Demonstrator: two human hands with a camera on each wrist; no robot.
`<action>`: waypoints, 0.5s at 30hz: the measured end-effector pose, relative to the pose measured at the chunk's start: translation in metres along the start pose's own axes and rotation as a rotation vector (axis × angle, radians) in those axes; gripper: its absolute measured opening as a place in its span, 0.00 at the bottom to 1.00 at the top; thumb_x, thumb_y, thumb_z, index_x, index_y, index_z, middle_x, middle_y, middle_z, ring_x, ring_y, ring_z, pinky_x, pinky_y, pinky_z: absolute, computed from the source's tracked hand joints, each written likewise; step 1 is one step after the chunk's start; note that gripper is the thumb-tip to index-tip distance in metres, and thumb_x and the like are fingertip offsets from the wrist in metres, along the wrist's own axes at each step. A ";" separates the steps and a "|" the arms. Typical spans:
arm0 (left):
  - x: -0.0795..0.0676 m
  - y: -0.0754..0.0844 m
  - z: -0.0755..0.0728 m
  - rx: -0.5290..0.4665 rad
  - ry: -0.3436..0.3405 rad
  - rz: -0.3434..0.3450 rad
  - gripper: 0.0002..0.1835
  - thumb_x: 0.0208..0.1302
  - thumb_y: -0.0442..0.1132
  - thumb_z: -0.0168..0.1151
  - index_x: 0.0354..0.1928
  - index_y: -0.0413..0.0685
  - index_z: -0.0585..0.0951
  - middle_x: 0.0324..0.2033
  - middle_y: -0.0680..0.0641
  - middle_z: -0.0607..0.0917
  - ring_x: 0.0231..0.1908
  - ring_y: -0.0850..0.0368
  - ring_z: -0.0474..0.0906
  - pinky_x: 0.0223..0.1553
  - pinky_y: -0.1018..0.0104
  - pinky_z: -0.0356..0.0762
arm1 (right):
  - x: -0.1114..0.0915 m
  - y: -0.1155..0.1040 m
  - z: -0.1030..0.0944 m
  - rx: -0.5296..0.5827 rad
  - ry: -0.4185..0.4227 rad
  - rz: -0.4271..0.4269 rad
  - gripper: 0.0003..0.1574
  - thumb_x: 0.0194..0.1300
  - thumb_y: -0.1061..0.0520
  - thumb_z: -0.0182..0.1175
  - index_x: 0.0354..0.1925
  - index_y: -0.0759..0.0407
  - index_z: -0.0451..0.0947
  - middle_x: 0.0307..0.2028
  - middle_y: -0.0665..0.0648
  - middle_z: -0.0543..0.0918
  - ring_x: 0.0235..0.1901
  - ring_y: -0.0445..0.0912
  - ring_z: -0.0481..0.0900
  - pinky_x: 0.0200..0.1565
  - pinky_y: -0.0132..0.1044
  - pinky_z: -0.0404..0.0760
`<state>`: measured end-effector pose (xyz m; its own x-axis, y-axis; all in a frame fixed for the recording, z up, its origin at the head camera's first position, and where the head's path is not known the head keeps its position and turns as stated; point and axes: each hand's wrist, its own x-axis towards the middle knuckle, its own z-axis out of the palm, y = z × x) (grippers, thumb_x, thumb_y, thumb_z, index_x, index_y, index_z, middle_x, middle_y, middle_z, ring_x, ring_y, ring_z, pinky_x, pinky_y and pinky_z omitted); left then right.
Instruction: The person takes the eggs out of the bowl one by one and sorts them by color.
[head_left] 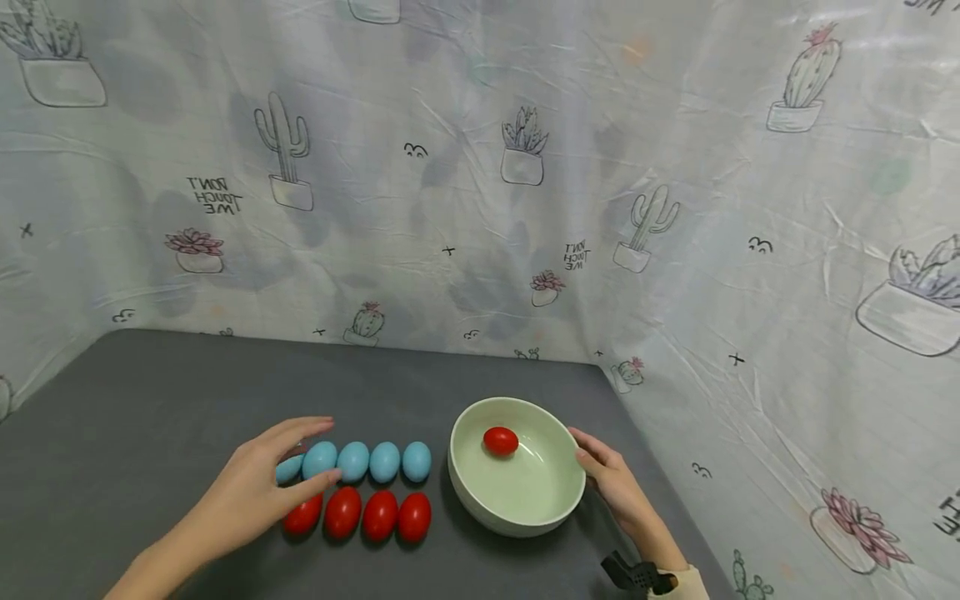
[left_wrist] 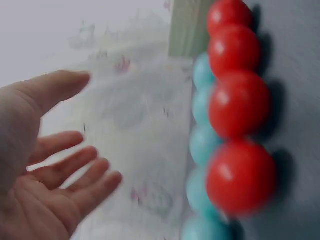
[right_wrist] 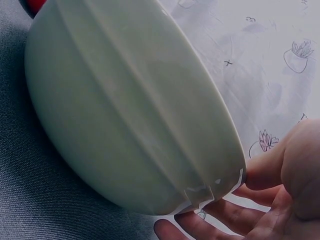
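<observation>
My left hand [head_left: 262, 479] is held over the left end of two rows of eggs, thumb and fingers spread with nothing between them. The back row is several blue eggs [head_left: 385, 462], the front row several red eggs [head_left: 379, 517]. In the left wrist view the left hand [left_wrist: 55, 165] is apart from the red eggs [left_wrist: 239, 105]. To the right stands a pale green bowl [head_left: 517, 508] with one red egg [head_left: 501, 442] inside. My right hand [head_left: 618, 492] holds the bowl's right side, thumb at the rim; the right wrist view shows its fingers [right_wrist: 225, 215] along the outer wall.
A dark grey tabletop [head_left: 187, 392] lies under everything. Behind it and along the right hangs a pale sheet [head_left: 450, 208] printed with cacti. A black strap [head_left: 633, 575] is on the right wrist.
</observation>
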<state>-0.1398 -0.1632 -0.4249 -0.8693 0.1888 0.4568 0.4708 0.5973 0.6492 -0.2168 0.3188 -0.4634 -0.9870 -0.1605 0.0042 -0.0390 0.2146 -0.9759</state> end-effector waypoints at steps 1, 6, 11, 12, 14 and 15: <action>0.008 0.004 0.003 -0.029 0.006 0.025 0.31 0.59 0.53 0.72 0.62 0.51 0.77 0.58 0.51 0.78 0.53 0.51 0.79 0.48 0.58 0.82 | 0.000 0.000 0.000 -0.004 -0.001 -0.004 0.30 0.78 0.53 0.50 0.72 0.61 0.62 0.68 0.64 0.66 0.62 0.56 0.71 0.50 0.40 0.80; 0.050 0.014 0.032 -0.189 0.060 0.097 0.27 0.60 0.41 0.72 0.62 0.49 0.77 0.56 0.48 0.79 0.53 0.51 0.79 0.50 0.63 0.80 | 0.001 0.000 0.001 -0.005 -0.012 -0.015 0.30 0.78 0.54 0.50 0.72 0.62 0.61 0.68 0.64 0.65 0.62 0.57 0.70 0.50 0.39 0.80; 0.078 0.031 0.075 -0.326 -0.036 0.050 0.28 0.61 0.42 0.72 0.62 0.47 0.76 0.57 0.44 0.79 0.53 0.48 0.79 0.52 0.63 0.80 | 0.000 0.000 0.001 0.004 -0.043 -0.024 0.32 0.79 0.54 0.48 0.74 0.64 0.58 0.70 0.67 0.62 0.64 0.59 0.68 0.51 0.39 0.79; 0.082 0.035 0.084 -0.349 -0.064 0.053 0.28 0.61 0.42 0.72 0.62 0.46 0.76 0.56 0.43 0.79 0.52 0.47 0.80 0.52 0.63 0.80 | 0.000 -0.001 0.001 0.004 -0.043 -0.024 0.32 0.79 0.54 0.48 0.74 0.64 0.57 0.70 0.67 0.62 0.64 0.59 0.68 0.51 0.39 0.79; 0.089 0.042 0.102 -0.386 -0.117 0.081 0.29 0.61 0.40 0.72 0.63 0.43 0.76 0.56 0.42 0.79 0.53 0.45 0.79 0.53 0.62 0.79 | 0.000 0.000 0.001 0.002 -0.041 -0.025 0.31 0.79 0.54 0.48 0.73 0.64 0.58 0.70 0.67 0.63 0.63 0.58 0.68 0.51 0.38 0.79; 0.092 0.046 0.111 -0.402 -0.138 0.101 0.28 0.61 0.39 0.72 0.63 0.41 0.76 0.55 0.41 0.79 0.54 0.44 0.78 0.53 0.62 0.79 | 0.000 0.000 0.001 -0.001 -0.038 -0.028 0.31 0.79 0.54 0.48 0.73 0.64 0.58 0.69 0.67 0.63 0.63 0.58 0.69 0.51 0.38 0.80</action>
<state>-0.2150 -0.0321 -0.4201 -0.8149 0.3498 0.4621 0.5518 0.2248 0.8031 -0.2168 0.3182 -0.4634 -0.9789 -0.2032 0.0226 -0.0663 0.2107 -0.9753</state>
